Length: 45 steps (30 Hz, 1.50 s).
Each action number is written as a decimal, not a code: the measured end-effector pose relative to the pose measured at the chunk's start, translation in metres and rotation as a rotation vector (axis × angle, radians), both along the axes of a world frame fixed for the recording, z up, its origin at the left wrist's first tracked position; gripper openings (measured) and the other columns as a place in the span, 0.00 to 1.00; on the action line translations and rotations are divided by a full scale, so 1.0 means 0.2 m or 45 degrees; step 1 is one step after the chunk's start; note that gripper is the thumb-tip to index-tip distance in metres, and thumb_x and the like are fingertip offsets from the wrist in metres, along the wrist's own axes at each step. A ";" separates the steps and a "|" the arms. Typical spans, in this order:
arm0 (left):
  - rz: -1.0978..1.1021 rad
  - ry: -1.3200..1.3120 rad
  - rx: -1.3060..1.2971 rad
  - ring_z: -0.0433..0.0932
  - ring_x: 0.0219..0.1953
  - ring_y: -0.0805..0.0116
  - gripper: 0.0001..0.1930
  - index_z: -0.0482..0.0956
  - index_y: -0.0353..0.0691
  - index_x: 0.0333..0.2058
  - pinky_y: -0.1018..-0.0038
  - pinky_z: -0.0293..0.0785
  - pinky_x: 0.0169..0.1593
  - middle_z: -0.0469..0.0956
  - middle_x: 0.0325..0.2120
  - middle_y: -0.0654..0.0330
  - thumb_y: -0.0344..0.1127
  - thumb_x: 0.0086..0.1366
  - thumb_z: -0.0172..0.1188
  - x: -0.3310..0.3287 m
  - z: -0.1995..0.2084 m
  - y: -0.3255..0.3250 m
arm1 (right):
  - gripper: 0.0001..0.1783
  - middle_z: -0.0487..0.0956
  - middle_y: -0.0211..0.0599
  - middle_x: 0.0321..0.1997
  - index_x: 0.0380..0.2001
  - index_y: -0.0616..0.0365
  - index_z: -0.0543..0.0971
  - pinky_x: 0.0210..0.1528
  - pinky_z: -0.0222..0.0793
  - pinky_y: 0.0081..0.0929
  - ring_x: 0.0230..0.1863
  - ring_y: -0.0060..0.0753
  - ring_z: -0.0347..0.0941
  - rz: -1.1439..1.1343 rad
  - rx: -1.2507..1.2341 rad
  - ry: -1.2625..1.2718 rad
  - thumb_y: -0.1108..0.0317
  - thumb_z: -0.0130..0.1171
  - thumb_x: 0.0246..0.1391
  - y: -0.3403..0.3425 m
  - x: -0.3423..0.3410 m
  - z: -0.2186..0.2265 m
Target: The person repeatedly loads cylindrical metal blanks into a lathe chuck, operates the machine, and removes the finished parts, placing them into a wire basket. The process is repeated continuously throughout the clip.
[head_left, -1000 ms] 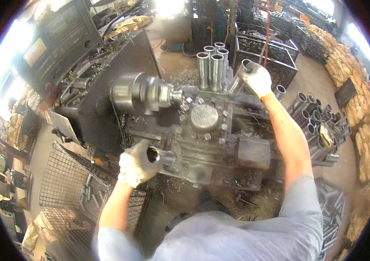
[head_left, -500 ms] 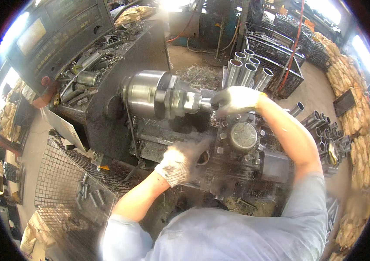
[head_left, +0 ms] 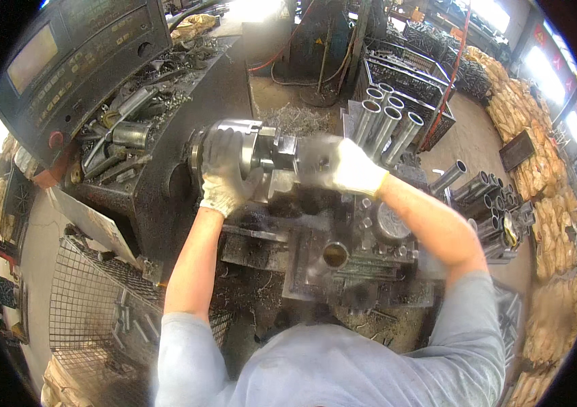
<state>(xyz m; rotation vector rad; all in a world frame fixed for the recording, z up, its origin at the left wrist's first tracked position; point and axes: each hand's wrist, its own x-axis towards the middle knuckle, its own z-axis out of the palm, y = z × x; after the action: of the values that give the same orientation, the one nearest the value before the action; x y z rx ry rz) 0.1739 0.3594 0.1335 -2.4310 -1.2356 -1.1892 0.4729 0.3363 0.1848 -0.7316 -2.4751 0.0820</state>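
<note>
Both my hands wear pale gloves with dark grey fingers. My left hand (head_left: 226, 169) lies over the shiny round lathe chuck (head_left: 251, 154), its fingers stretched across the curved side. To its right, my right hand (head_left: 346, 165) is closed in front of the chuck jaws (head_left: 284, 149). Its dark fingers are blurred and curled round something at the jaws that I cannot make out. Below my right hand sits the tool post (head_left: 393, 220) with its round top and bolts. A ring-shaped metal opening (head_left: 335, 254) faces up on the carriage nearer me.
Several steel tubes (head_left: 387, 125) stand behind my right hand, and more tubes (head_left: 488, 197) lie at the right. A control panel (head_left: 65, 68) rises at the left. Metal scraps and tools cover the headstock (head_left: 187, 95). A wire mesh basket (head_left: 85, 298) stands at lower left.
My left hand has moved up and away from the carriage onto the chuck. My right hand has shifted slightly with the turning view and stays by the jaws. The tool post appears farther right and lower.
</note>
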 end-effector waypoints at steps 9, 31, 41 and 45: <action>0.083 0.102 0.117 0.64 0.71 0.36 0.43 0.71 0.39 0.65 0.42 0.57 0.76 0.71 0.64 0.45 0.42 0.47 0.74 0.00 -0.12 0.13 | 0.47 0.84 0.54 0.55 0.64 0.65 0.70 0.60 0.78 0.40 0.55 0.49 0.82 -0.589 -1.047 -0.662 0.52 0.76 0.46 0.38 0.18 -0.19; -0.552 -0.354 -0.432 0.59 0.77 0.44 0.46 0.61 0.36 0.73 0.44 0.54 0.78 0.63 0.73 0.44 0.45 0.62 0.74 -0.01 0.00 -0.35 | 0.36 0.87 0.50 0.37 0.52 0.67 0.80 0.44 0.84 0.38 0.38 0.40 0.87 -1.109 -0.946 -0.202 0.53 0.76 0.44 -0.83 -0.08 0.49; -0.288 -1.904 -2.109 0.83 0.48 0.59 0.29 0.73 0.39 0.61 0.61 0.81 0.55 0.82 0.48 0.55 0.40 0.66 0.73 0.13 -0.66 -1.19 | 0.40 0.86 0.45 0.42 0.54 0.67 0.82 0.40 0.83 0.31 0.38 0.35 0.84 -0.780 -2.073 0.940 0.42 0.75 0.52 -1.38 -0.44 -0.79; -0.093 -1.545 -1.996 0.83 0.48 0.61 0.31 0.74 0.40 0.62 0.62 0.81 0.54 0.81 0.51 0.54 0.37 0.64 0.77 0.16 -0.77 -1.17 | 0.38 0.87 0.48 0.37 0.47 0.74 0.85 0.41 0.77 0.34 0.36 0.39 0.83 -0.834 -1.468 0.437 0.45 0.78 0.50 -1.46 -0.37 -1.14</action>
<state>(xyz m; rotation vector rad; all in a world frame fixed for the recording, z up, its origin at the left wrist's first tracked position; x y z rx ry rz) 0.2066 0.1259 -0.0212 -2.1055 -3.4533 -2.4747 0.3997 0.0442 -0.0424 -1.7436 -1.5762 1.3079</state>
